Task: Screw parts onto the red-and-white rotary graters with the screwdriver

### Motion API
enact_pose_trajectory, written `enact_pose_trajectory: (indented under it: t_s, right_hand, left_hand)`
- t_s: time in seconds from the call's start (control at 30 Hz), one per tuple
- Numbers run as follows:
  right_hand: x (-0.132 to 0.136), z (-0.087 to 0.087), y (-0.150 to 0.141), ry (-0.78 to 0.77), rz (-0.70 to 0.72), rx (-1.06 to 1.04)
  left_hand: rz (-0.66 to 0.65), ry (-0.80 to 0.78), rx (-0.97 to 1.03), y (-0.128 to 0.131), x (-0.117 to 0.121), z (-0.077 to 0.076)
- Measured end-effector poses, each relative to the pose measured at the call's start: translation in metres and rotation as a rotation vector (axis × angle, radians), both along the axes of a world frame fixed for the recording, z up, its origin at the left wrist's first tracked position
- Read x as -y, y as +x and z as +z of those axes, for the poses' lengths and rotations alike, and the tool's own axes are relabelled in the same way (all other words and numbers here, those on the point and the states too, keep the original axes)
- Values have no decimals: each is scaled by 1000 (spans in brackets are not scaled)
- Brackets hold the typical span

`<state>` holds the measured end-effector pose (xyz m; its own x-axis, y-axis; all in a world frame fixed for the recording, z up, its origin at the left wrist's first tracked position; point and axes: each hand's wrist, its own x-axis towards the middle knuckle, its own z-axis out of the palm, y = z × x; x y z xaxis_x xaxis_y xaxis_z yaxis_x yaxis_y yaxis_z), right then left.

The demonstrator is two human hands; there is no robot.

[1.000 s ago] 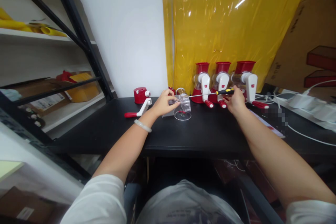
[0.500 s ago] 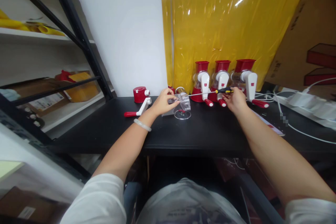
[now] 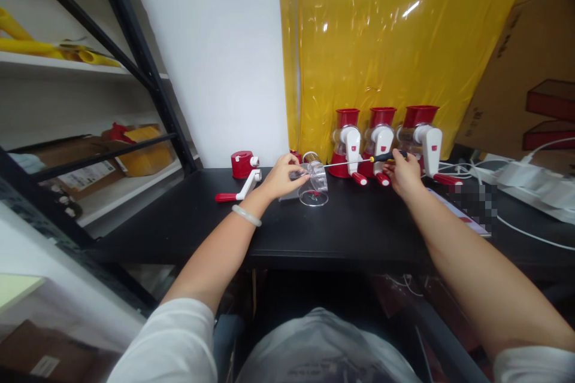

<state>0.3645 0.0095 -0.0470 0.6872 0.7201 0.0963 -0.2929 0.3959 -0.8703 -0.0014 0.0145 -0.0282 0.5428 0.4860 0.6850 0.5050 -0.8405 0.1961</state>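
Note:
My left hand [image 3: 282, 177] is closed on a clear plastic grinder body [image 3: 313, 183] that stands on the black table [image 3: 314, 227]. My right hand [image 3: 405, 173] grips the yellow-and-black handle of a long screwdriver [image 3: 365, 160]. Its thin shaft runs level to the left, and the tip reaches the top of the clear body. A white bangle sits on my left wrist.
Three assembled red-and-white hand-crank grinders [image 3: 381, 142] line the back edge before a yellow plastic sheet. A loose white crank with a red grip [image 3: 240, 190] and a red cap part [image 3: 242, 163] lie at left. Metal shelving [image 3: 90, 149] stands left; white cables [image 3: 521, 182] run at right.
Both hands hold almost the same pose; the screwdriver stays level with its tip at the clear body. The view has shifted slightly.

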Motion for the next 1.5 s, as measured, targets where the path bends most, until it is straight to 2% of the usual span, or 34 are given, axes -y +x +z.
enact_pose_trajectory:
  t_s: [1.3,1.5]
  right_hand:
    - [3,1,2,-85,2,43]
    - [4,2,0,-48,-16,72]
  left_hand:
    - [10,-37,9,4,-2,0]
    - [-4,-31,5,3,1,1]
